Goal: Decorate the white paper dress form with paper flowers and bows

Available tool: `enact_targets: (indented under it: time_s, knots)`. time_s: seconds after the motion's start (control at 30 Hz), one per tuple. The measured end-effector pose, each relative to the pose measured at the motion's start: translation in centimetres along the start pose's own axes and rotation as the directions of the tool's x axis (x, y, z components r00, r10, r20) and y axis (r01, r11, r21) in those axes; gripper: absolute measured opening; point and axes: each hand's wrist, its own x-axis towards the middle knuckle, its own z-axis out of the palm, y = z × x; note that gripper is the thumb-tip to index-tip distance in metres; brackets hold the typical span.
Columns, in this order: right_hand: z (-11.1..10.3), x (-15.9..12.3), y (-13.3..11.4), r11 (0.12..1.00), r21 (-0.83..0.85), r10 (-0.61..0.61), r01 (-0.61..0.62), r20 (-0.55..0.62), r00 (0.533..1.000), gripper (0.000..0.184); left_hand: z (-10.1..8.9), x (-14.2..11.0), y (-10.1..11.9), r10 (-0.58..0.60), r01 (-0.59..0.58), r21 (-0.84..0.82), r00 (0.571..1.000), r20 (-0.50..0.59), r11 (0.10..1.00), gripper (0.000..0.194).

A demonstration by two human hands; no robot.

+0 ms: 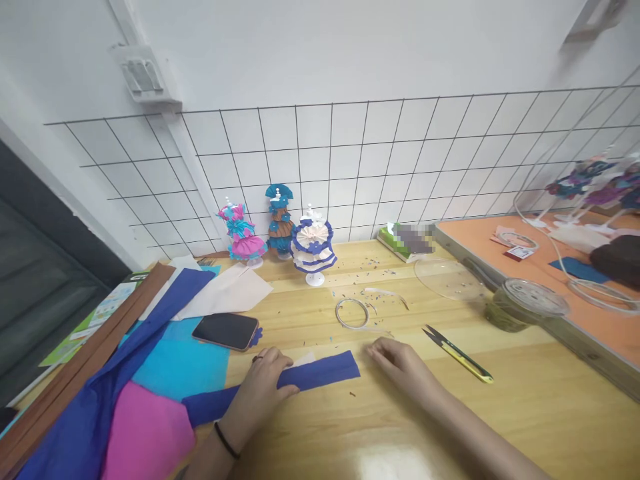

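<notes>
A strip of dark blue crepe paper (327, 371) lies across the front of the wooden table. My left hand (263, 387) rests on it, thumb on the near side and fingers toward the far edge, gripping it against the tabletop. Just behind the strip, a small pale paper piece (305, 360) pokes out, partly covered. To the right of the strip's end, apart from it, my right hand (395, 360) lies on the table with its fingers curled inward; whatever they may hold is hidden. Yellow-handled thread snips (463, 357) lie right of that hand.
A phone (227, 331), coloured crepe sheets (183, 357) and a brown strip (90, 347) lie left. Behind stand several paper-dressed mini mannequins (313, 247). A wire coil (352, 313), paper scraps, a clear disc (447, 280) and a round container (525, 303) sit centre to right.
</notes>
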Motion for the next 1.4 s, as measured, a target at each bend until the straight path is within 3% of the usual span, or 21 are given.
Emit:
enact_targets:
  time_s: [0.1, 0.2, 0.3, 0.37, 0.5, 0.63, 0.8, 0.9, 1.0, 1.1, 1.17, 1.3, 1.4]
  knots:
    - [-1.0, 2.0, -0.3, 0.935, -0.323, -0.179, 0.149, -0.064, 0.982, 0.024, -0.4, 0.1, 0.3, -0.006, 0.006, 0.005, 0.999, 0.039, 1.0, 0.029]
    - [-0.8, 4.1, -0.3, 0.78, -0.559, -0.34, 0.282, 0.0, 0.94, 0.022, -0.6, 0.2, 0.5, -0.011, 0.012, -0.009, 0.998, 0.059, 1.0, 0.032]
    - [0.3, 5.5, -0.2, 0.643, -0.704, -0.36, 0.301, 0.069, 0.93, 0.019, -0.7, 0.3, 0.4, -0.013, 0.014, -0.023, 0.998, 0.069, 1.0, 0.034]
    - [0.9, 5.9, -0.2, 0.602, -0.737, -0.356, 0.308, 0.098, 0.929, 0.02, -0.7, 0.4, 0.3, -0.015, 0.016, -0.018, 0.997, 0.079, 1.0, 0.033]
    - [0.5, 5.9, -1.1, 0.586, -0.73, -0.372, 0.352, 0.144, 0.917, 0.024, -0.9, 0.8, 0.2, -0.022, 0.022, 0.002, 0.991, 0.132, 1.0, 0.034]
    - [-2.6, 7.3, -1.5, 0.588, -0.726, -0.406, 0.357, 0.117, 0.907, 0.024, -1.6, 1.4, 0.6, -0.033, 0.03, 0.021, 0.983, 0.182, 0.999, 0.036]
    - [-7.7, 12.4, 1.4, 0.57, -0.797, -0.317, 0.2, 0.012, 0.948, 0.025, -2.4, 2.4, 1.5, -0.048, 0.039, 0.041, 0.97, 0.239, 0.998, 0.031]
    - [-9.5, 15.5, 3.5, 0.554, -0.814, -0.291, 0.176, 0.009, 0.957, 0.025, -2.6, 3.0, 1.5, -0.045, 0.038, 0.032, 0.966, 0.254, 0.999, 0.032]
    - [-9.5, 18.5, 4.7, 0.534, -0.825, -0.273, 0.184, 0.038, 0.961, 0.024, -2.5, 3.5, 1.1, -0.05, 0.046, 0.021, 0.963, 0.264, 0.999, 0.035]
    - [-8.3, 21.3, 5.0, 0.52, -0.83, -0.255, 0.2, 0.073, 0.964, 0.019, -2.3, 3.8, 0.6, -0.066, 0.058, 0.036, 0.963, 0.26, 0.998, 0.037]
    - [-7.2, 22.9, 5.1, 0.522, -0.825, -0.246, 0.217, 0.098, 0.964, 0.026, -2.2, 4.0, 0.1, -0.073, 0.068, 0.027, 0.964, 0.257, 0.997, 0.037]
    - [-5.3, 24.9, 5.5, 0.571, -0.781, -0.249, 0.255, 0.132, 0.96, 0.029, -2.0, 4.2, -0.8, -0.078, 0.088, -0.023, 0.958, 0.276, 0.996, 0.037]
    - [-5.0, 25.0, 6.0, 0.644, -0.71, -0.274, 0.284, 0.133, 0.953, 0.028, -1.9, 4.1, -1.4, -0.065, 0.084, -0.056, 0.959, 0.275, 0.995, 0.037]
